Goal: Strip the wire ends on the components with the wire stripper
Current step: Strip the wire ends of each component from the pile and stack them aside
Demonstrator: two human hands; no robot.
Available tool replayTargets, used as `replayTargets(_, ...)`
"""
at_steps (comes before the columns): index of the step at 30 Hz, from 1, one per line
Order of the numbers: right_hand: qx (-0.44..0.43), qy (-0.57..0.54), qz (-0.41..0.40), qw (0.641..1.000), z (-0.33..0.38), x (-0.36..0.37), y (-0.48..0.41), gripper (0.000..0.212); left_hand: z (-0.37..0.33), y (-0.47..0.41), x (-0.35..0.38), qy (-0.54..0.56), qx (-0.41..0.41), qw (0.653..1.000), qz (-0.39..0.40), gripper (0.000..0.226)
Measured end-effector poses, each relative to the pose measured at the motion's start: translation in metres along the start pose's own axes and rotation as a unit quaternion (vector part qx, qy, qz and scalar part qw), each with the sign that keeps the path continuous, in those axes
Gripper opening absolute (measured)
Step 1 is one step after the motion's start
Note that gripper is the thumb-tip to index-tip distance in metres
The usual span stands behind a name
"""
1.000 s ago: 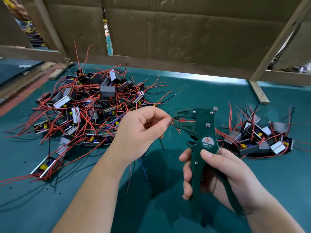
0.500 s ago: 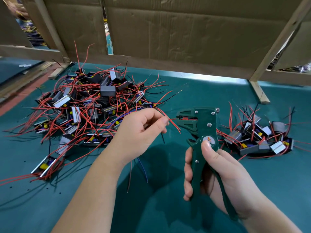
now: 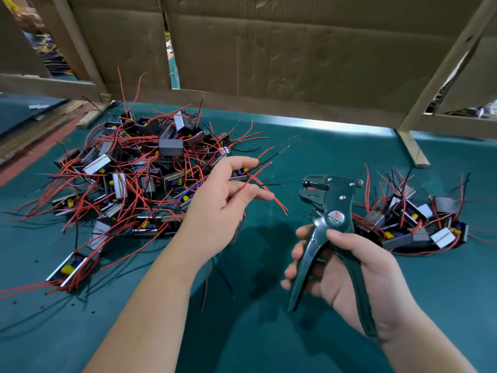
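Observation:
My right hand (image 3: 349, 273) grips the dark green wire stripper (image 3: 333, 208) by its spread handles, jaws pointing left with a red bit of insulation in them. My left hand (image 3: 223, 211) is a short way left of the jaws. Its fingers are loosely spread, with thin red wires (image 3: 269, 192) and a black one running between them. The wire tips stand clear of the jaws. More wires hang below that hand; the component they belong to is hidden behind it.
A big pile of components with red wires (image 3: 139, 168) lies at the left of the green table (image 3: 295, 332), and a smaller pile (image 3: 411, 222) sits right of the stripper. A cardboard wall (image 3: 295, 49) and a wooden post (image 3: 411, 149) close the back.
The red wire came out of the stripper's jaws. My left hand drew back to the left and loosened its fingers. The stripper's handles spread apart.

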State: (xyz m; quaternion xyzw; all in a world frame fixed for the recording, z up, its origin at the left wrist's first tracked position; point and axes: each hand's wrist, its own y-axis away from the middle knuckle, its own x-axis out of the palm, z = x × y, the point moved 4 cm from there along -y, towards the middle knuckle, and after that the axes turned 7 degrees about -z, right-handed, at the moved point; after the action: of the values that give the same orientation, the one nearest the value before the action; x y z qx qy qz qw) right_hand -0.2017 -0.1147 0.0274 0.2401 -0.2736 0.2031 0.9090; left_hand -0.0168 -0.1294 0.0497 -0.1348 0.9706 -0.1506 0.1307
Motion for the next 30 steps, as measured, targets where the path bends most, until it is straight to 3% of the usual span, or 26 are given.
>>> replayTargets(4,0.032,0.000,0.032,0.999,-0.004,0.003,0.001,0.059,-0.003,0.001,0.002,0.065,-0.030,0.997,-0.014,0.007)
replayTargets(10,0.039,0.007,0.102,0.994,-0.008,0.013,0.005,0.052,-0.002,0.001,0.003,0.163,-0.074,0.983,-0.045,0.005)
replayTargets(19,0.009,0.028,0.116,0.993,-0.007,0.015,0.007,0.049,-0.010,0.001,0.006,0.162,-0.030,0.986,-0.038,0.019)
replayTargets(30,0.000,0.074,0.075,0.994,-0.006,0.012,0.007,0.045,-0.013,0.002,0.008,0.133,-0.030,0.991,-0.016,0.016)
